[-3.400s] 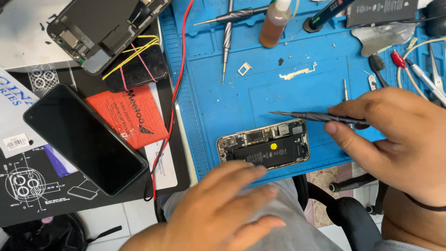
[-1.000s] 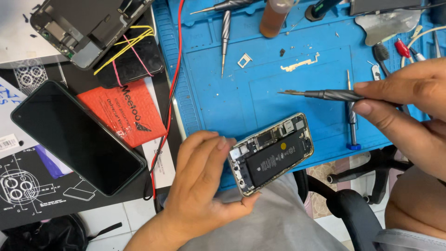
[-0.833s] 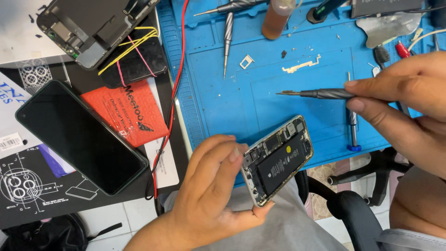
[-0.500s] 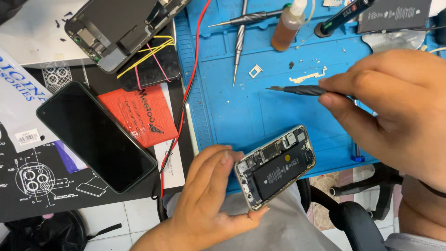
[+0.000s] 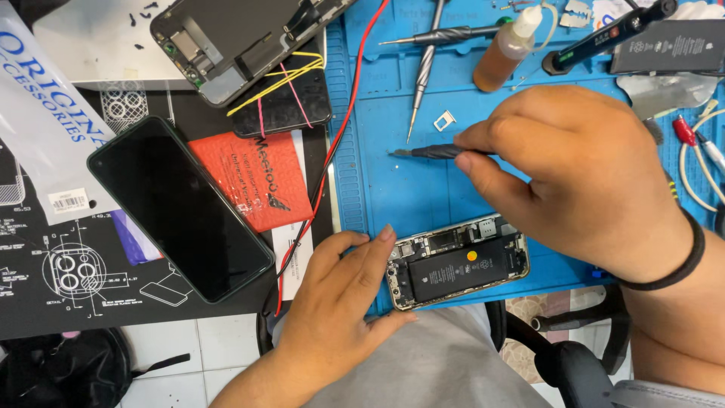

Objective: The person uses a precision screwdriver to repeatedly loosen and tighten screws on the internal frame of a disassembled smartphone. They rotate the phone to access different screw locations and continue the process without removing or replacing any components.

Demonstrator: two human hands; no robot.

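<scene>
Blue mat [image 5: 423,189] carries an opened phone [image 5: 457,261] at its near edge, battery showing. Left hand [image 5: 340,302] clasps the phone's left end, fingers curled around it. Right hand [image 5: 581,170], above the phone, pinches a dark screwdriver [image 5: 427,152] whose tip points left over the mat

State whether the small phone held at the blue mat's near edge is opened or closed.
Opened: the small phone shows its black battery and circuit boards, steadied by the left hand.
</scene>
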